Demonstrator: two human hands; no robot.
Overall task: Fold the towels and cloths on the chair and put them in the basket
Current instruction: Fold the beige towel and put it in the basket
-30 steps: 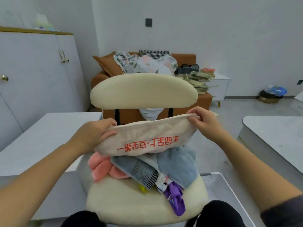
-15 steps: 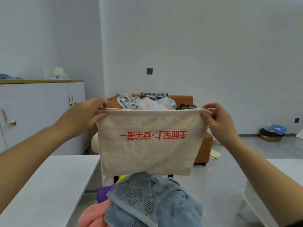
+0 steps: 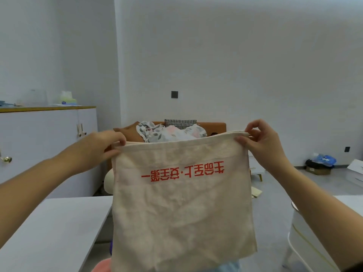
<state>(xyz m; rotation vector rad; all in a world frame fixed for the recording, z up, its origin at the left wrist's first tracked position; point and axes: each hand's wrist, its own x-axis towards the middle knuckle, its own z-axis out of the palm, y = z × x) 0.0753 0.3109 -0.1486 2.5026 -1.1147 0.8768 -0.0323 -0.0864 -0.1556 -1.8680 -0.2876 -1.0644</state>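
While left hand (image 3: 102, 146) and right hand (image 3: 261, 142) each pinch top corner between thumb and fingertips, cream cloth (image 3: 182, 209) hangs flat at frame centre, red print facing camera. Judged light, limp, thin-woven, not slippery; sags wherever unsupported, so corners suit halving. Lower hem free over pink towel (image 3: 102, 266) and blue towel (image 3: 229, 267) at bottom edge, contact unclear. White counter (image 3: 49, 228) lower left, rounded white table (image 3: 306, 232) lower right; open air between. Basket out of view.

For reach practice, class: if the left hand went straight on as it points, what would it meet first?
Beyond the cloth it pinches, the left hand seems aimed at the sofa; depth is unclear.
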